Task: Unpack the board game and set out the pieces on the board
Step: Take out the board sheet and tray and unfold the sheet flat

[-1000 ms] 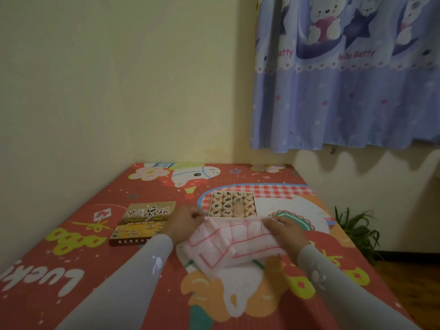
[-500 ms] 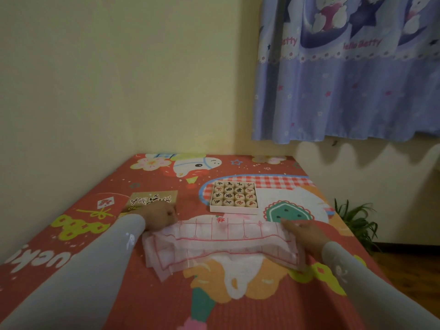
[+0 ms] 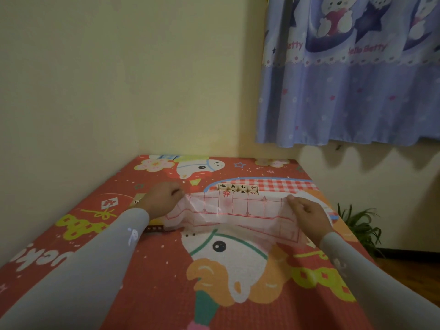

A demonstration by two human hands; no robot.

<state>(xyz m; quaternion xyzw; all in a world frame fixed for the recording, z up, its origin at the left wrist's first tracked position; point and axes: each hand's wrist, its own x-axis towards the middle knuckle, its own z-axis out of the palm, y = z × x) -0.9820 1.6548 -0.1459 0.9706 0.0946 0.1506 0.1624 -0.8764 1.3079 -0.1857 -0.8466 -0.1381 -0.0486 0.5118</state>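
Note:
A thin, see-through board sheet [image 3: 235,210] with a red grid hangs stretched above the mat. My left hand [image 3: 162,198] pinches its left end and my right hand [image 3: 307,213] pinches its right end. Part of the sheet is still folded along the lower edge. Behind the sheet, the open tray of round wooden pieces [image 3: 238,188] shows only its back row. The box lid [image 3: 154,228] lies under my left forearm, mostly hidden.
Everything lies on a red cartoon-print mat [image 3: 214,282] set in the corner of two pale walls. A blue curtain [image 3: 350,72] hangs at the right. A potted plant [image 3: 359,227] stands on the floor past the mat's right edge.
My hands have moved apart and upward, lifting the sheet off the mat and spreading it wider. It now covers most of the tray of pieces.

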